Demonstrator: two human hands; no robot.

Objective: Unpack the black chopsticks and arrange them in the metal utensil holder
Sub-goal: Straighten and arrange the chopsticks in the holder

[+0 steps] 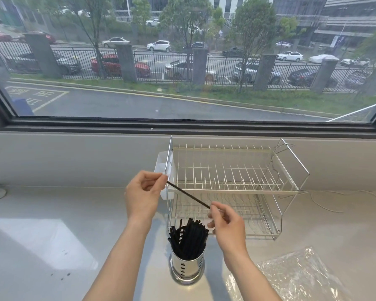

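Left hand & right hand pinch one black chopstick by its ends above metal utensil holder. Tip upright, lower slowly into a gap w/o knocking others.

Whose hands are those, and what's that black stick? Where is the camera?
The camera sits on a person's head, looking down, so you see their own two arms. The left hand and right hand pinch the two ends of one black chopstick. Below it, a shiny metal holder stands on the pale counter, already full of chopsticks. Behind is a wire dish rack. The crinkly clear bag on the right is probably their wrapping. Outside the window are cars.
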